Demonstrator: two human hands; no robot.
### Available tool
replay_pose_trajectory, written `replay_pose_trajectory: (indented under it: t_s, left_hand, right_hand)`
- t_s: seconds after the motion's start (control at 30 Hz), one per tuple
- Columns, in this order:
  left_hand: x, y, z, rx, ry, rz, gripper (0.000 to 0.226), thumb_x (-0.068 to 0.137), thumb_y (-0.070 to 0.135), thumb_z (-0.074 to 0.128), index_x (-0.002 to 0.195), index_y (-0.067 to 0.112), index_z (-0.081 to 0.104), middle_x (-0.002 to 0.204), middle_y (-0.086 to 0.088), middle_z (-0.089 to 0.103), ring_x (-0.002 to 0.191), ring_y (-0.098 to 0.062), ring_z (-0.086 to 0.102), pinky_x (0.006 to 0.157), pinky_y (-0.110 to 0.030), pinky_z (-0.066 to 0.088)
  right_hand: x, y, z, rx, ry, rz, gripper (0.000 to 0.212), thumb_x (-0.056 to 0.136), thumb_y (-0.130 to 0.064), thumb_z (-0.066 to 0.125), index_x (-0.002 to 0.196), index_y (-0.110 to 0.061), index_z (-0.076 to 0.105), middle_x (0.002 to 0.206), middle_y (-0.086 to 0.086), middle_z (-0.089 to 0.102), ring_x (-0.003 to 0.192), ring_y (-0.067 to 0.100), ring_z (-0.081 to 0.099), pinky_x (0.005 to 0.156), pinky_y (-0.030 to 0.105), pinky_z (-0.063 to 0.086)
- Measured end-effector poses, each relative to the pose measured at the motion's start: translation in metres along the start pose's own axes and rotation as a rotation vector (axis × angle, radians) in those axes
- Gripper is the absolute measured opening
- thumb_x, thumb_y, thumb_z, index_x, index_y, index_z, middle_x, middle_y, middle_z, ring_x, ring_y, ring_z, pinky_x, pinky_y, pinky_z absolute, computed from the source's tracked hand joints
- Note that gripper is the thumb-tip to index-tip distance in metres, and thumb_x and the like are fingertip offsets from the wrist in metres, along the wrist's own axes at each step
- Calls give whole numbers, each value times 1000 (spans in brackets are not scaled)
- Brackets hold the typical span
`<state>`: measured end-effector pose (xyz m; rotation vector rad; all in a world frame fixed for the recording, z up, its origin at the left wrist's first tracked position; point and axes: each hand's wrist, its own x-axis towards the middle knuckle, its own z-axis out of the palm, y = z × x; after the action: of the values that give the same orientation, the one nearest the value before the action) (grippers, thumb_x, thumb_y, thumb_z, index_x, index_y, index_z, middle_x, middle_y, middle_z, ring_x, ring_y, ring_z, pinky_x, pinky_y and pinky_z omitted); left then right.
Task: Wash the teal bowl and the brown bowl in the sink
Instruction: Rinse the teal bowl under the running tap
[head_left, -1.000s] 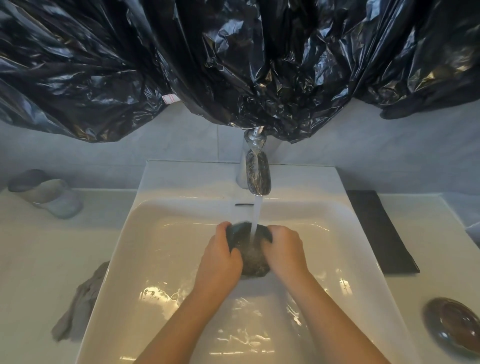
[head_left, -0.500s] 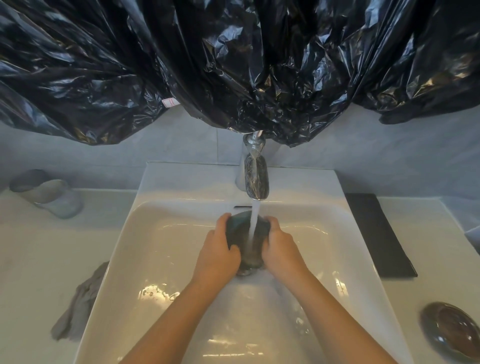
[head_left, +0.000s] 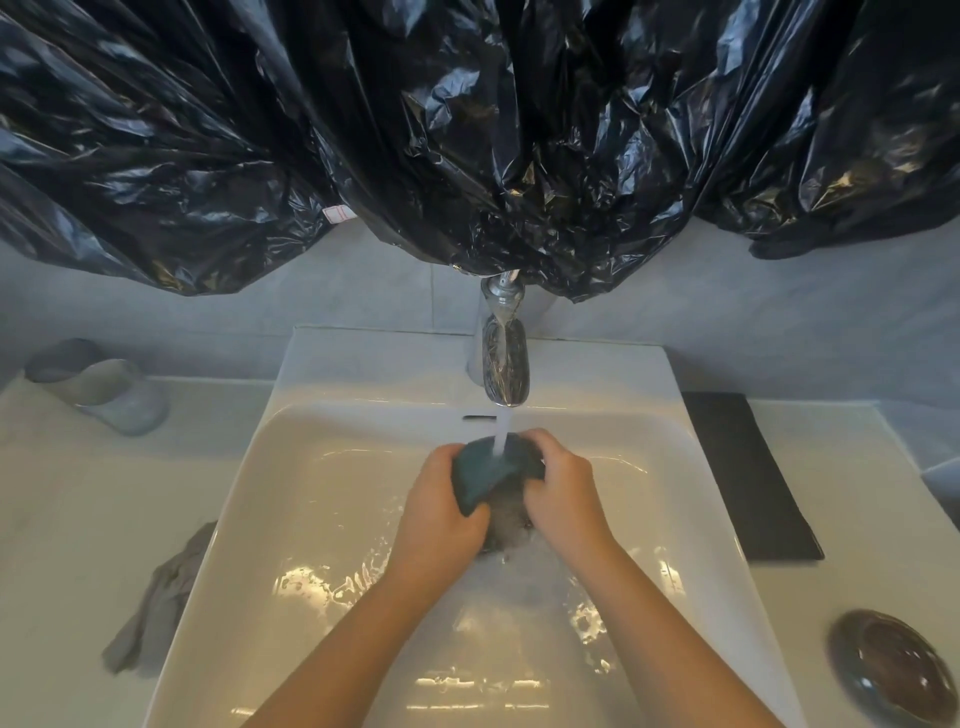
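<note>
The teal bowl (head_left: 485, 470) is tilted on its side under the running tap, over the middle of the white sink (head_left: 322, 499). My left hand (head_left: 441, 509) grips its left rim, fingers curled round the edge. My right hand (head_left: 563, 491) grips its right side. Water from the chrome faucet (head_left: 505, 366) falls onto the bowl's teal surface; its grey underside faces me between my hands. The brown bowl (head_left: 891, 667) sits upright on the counter at the lower right, away from both hands.
A grey cloth (head_left: 161, 597) hangs over the sink's left edge. A pale cup (head_left: 101, 387) lies on its side at the back left. A dark mat (head_left: 743, 473) lies right of the sink. Black plastic sheeting (head_left: 467, 130) hangs above the faucet.
Both hands have turned the teal bowl under the stream, so more of its teal side shows. They shifted slightly up toward the tap.
</note>
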<state>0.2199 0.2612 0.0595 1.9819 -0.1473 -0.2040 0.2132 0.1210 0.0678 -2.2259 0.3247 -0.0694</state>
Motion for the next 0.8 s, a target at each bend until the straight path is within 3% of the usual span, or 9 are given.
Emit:
replay_pose_trajectory:
  t_s: [0.1, 0.23, 0.33, 0.43, 0.53, 0.6, 0.7, 0.8]
  left_hand:
    - [-4, -3, 1, -8, 15, 134, 50, 72, 7, 64, 115, 25, 46, 102, 9, 53, 90, 4, 55, 69, -15, 48]
    - [0, 7, -2, -32, 19, 247, 58, 71, 15, 73, 117, 35, 45, 110, 21, 52, 101, 9, 54, 80, -6, 45]
    - [-4, 1, -2, -101, -46, 193, 65, 77, 10, 73, 124, 41, 40, 112, 29, 58, 102, 5, 59, 84, -15, 51]
    - [-3, 2, -1, -141, 9, 141, 48, 87, 16, 64, 118, 45, 42, 102, 23, 64, 94, 7, 62, 77, -14, 53]
    - [8, 11, 2, -135, 80, 26, 22, 92, 33, 57, 114, 31, 53, 97, 13, 66, 84, 9, 61, 65, -8, 47]
    - [12, 12, 4, -153, 95, -60, 23, 95, 41, 47, 107, 25, 60, 96, 7, 67, 83, 2, 62, 67, -13, 47]
    - [7, 8, 9, -321, 70, -89, 36, 101, 44, 33, 101, 26, 64, 99, 3, 66, 90, -6, 63, 81, -25, 50]
    - [-1, 8, 21, -589, -91, -157, 54, 90, 63, 37, 128, 28, 54, 122, 1, 63, 107, -6, 63, 93, -30, 52]
  right_hand:
    - [-5, 0, 3, 187, 16, -9, 41, 79, 14, 55, 95, -24, 62, 90, -7, 67, 81, 9, 62, 66, 12, 47]
    - [2, 6, 7, 414, 28, 185, 41, 83, 8, 49, 91, -28, 67, 88, -2, 73, 83, 30, 69, 68, 36, 58]
    - [6, 10, 10, 570, -11, 355, 36, 87, 3, 48, 99, -25, 67, 100, 7, 74, 97, 31, 69, 84, 49, 59]
    - [3, 10, 12, 562, -40, 346, 36, 94, -1, 46, 105, -33, 61, 109, -1, 70, 104, 21, 66, 92, 42, 56]
    - [3, 10, 8, 424, -12, 222, 30, 99, -8, 46, 114, -31, 57, 113, -4, 66, 106, 16, 63, 92, 33, 52]
    - [6, 10, 7, 454, -18, 263, 18, 102, -18, 47, 107, -28, 60, 110, 1, 68, 104, 22, 64, 87, 39, 56]
    - [8, 14, 7, 486, -86, 421, 21, 103, -25, 45, 109, -18, 64, 110, 11, 70, 99, 30, 68, 60, 34, 60]
    - [5, 10, 4, 547, -175, 567, 23, 102, -24, 50, 107, -10, 68, 95, 11, 76, 82, 30, 74, 49, 29, 56]
